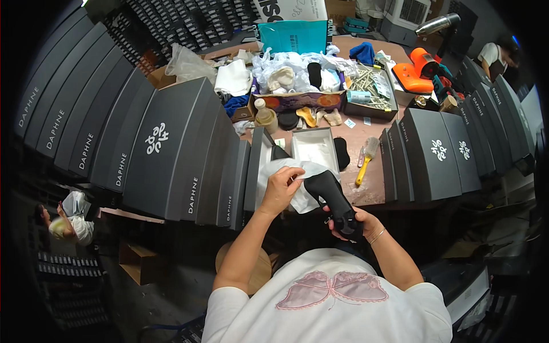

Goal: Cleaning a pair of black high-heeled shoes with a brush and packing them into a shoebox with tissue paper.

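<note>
My left hand (281, 187) pinches the edge of a sheet of white tissue paper (306, 201), which spreads behind and beside a black shoe (331, 197). My right hand (362, 222) grips the shoe at its near end, with the toe pointing away from me and to the left. Beyond the paper lies an open shoebox (333, 136) with a white inside. Its left part is a grey upright-walled tray or lid (253, 166), where a dark pointed thing (278, 152) shows, partly covered by the paper.
Stacked dark shoeboxes (166, 148) wall off the left; more boxes (423, 151) stand right. A yellow-handled brush (365, 163) and a black pad (341, 153) lie right of the open box. Farther back are a bottle (265, 116), a paper-filled box (297, 102) and an orange tool (414, 77).
</note>
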